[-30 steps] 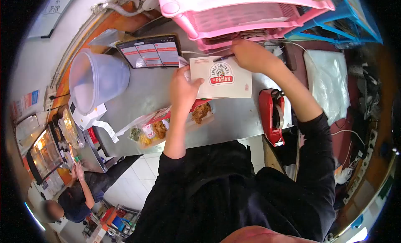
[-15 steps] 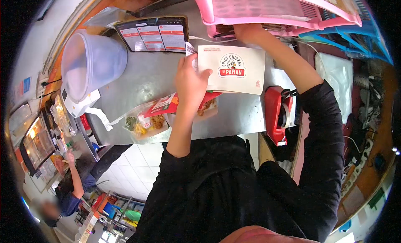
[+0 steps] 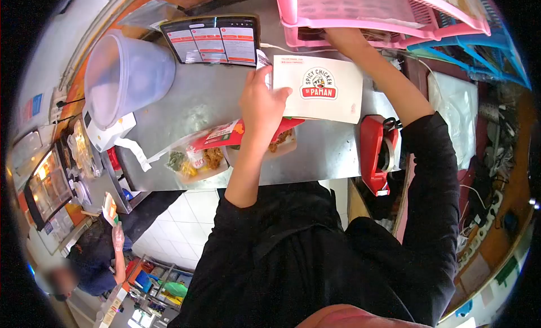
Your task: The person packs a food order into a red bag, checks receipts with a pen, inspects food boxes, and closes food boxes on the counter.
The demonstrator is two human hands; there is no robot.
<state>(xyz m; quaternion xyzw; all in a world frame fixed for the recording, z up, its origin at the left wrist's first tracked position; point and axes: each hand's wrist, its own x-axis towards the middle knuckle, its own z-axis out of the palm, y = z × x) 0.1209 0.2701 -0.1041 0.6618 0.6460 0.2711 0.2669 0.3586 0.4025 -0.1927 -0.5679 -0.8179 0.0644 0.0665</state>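
In the head view, gripping the white printed carton (image 3: 317, 88) at upper centre with the left hand (image 3: 262, 105). Reaching with the right hand (image 3: 345, 41) into the lower opening of the pink rack (image 3: 363, 30), upper right; mostly hidden there, so cannot tell if open or closed. Seems to be the reaching-in step; next, probably calls for clearing the rack without tilting the carton. Below, on the surface (image 3: 327, 153), open food boxes (image 3: 205, 175).
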